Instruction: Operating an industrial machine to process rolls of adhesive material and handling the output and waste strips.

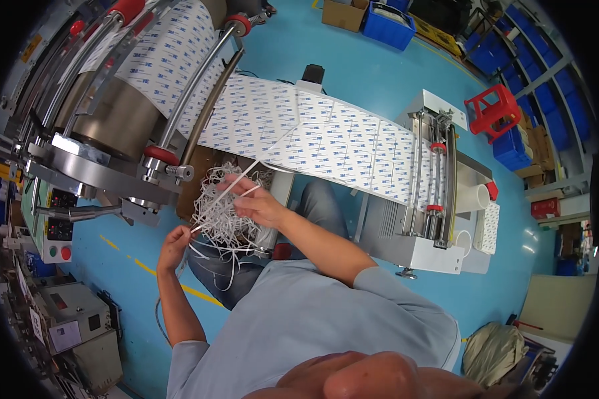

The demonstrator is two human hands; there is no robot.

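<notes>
A narrow white strip (247, 174) runs slantwise from the near edge of the wide printed white web (339, 136) down toward my left hand. My left hand (174, 247) is closed, pinching the strip between thumb and fingertips beside the pile. Higher and to the right, my right hand (263, 207) has its fingers partly curled around the strip, a short piece showing by the fingertips. Below both hands bulges a tangled heap of white strips (223, 216), with loose loops hanging over my leg. Under the web's near edge, a brown cardboard box (188, 196) stands partly hidden behind the heap.
At the left stands a large machine with a metal drum (113, 116) and steel rollers (199, 80). A roller unit (422, 179) holds the web's right end. A red stool (492, 112) and blue bins (389, 25) stand beyond. A control panel with buttons (60, 253) sits at left.
</notes>
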